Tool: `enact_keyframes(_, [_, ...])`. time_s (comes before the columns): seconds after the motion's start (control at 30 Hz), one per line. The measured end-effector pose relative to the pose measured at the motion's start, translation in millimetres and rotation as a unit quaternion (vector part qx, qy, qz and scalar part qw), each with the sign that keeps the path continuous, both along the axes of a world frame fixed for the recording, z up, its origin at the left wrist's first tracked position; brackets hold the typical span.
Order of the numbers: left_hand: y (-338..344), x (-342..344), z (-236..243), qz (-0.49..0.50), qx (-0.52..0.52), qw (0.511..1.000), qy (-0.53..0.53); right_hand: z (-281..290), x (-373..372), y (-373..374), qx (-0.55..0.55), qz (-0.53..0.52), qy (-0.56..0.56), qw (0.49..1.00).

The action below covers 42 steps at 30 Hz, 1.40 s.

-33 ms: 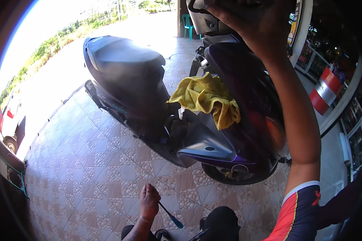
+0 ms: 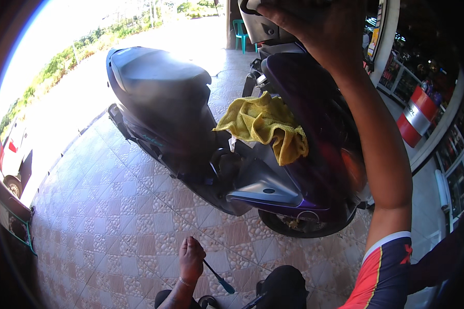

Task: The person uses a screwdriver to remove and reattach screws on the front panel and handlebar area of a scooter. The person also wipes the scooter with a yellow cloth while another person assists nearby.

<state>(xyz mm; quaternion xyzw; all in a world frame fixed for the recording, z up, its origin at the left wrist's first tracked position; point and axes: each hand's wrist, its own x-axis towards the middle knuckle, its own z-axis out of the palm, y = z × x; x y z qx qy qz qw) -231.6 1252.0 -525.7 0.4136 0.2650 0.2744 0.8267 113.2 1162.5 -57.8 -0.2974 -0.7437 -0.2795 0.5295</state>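
Observation:
In front of me stands a dark purple and black scooter [image 2: 165,113], its seat to the left and its front to the right. My right hand [image 2: 327,36] reaches up to the grey handlebar cover [image 2: 260,26] and grips it, the thumb stretched over its side. The frame edge and shadow hide most of the other fingers. Low in the middle, my left hand [image 2: 192,257] is closed round the thin dark shaft of a screwdriver-like tool [image 2: 226,285], whose blue-green handle points down to the right. A crumpled yellow cloth [image 2: 265,121] drapes over the scooter's inner front panel.
Patterned tiles [image 2: 113,216] cover the floor under the scooter. A red and white drum [image 2: 417,116] stands by glass display cases at the right. Farther back is a green plastic chair [image 2: 239,33]. A vehicle [image 2: 15,165] shows at the far left.
My right hand has shifted very slightly left on the handlebar cover. The left hand and its tool stay almost still.

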Motion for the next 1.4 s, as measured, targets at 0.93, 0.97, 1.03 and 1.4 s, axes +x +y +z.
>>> enact_keyframes(0.93, [-10, 43, -24, -0.065, -0.028, 0.997, -0.003, -18, -18, -24, 0.275, -0.396, -0.286, 0.828])
enact_keyframes(0.97, [-10, 46, -26, -0.063, -0.022, 0.998, 0.008, -31, -29, -40, 0.240, -0.481, -0.331, 0.775])
enact_keyframes(1.03, [-9, 50, -30, -0.060, -0.023, 0.998, 0.018, -35, -39, -45, 0.197, -0.572, -0.343, 0.719])
enact_keyframes(1.4, [-7, 53, -35, -0.106, -0.074, 0.991, -0.034, -27, -70, -8, 0.119, -0.625, -0.221, 0.739])
